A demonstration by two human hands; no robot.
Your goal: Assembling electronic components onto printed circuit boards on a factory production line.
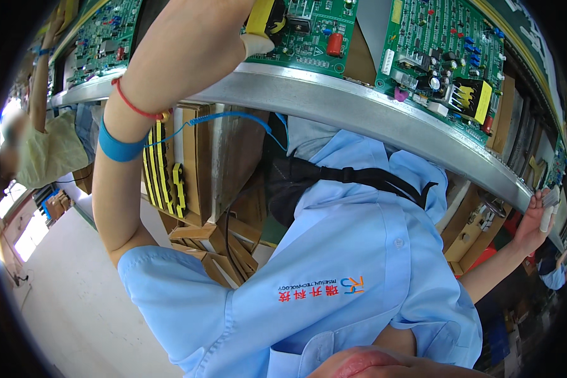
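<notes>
Evidently the left hand (198,41) is at the green circuit board (318,47) near the top middle of the view, which lies along the inner edge of a curved-looking metal rail (321,94). One digit of that hand, wrapped in a pale finger cot (258,46), is right beside the yellow-wrapped transformer (261,17) on the board; the other fingers run out past the upper edge, so I cannot tell whether they are spread, pressed together or pinching something. A red block-shaped component (335,44) sits on the same board, to the right of the transformer. The left wrist carries a thin red bracelet (123,99) and, lower on the forearm, a blue wrist strap (121,148) with a coiled blue cord (220,115) leading off it. Far to the right, the right hand (533,222) is raised next to the rail's end, its fingers upright and close together, with a white covering on at least one; a pale piece (551,196) shows at their tips, though I cannot tell whether it is pinched. Between the two hands lies a second green board (416,31), populated with capacitors and another yellow-and-black transformer (483,103). Below the rail are cardboard boxes (195,164) and yellow-and-black parts (179,192).
</notes>
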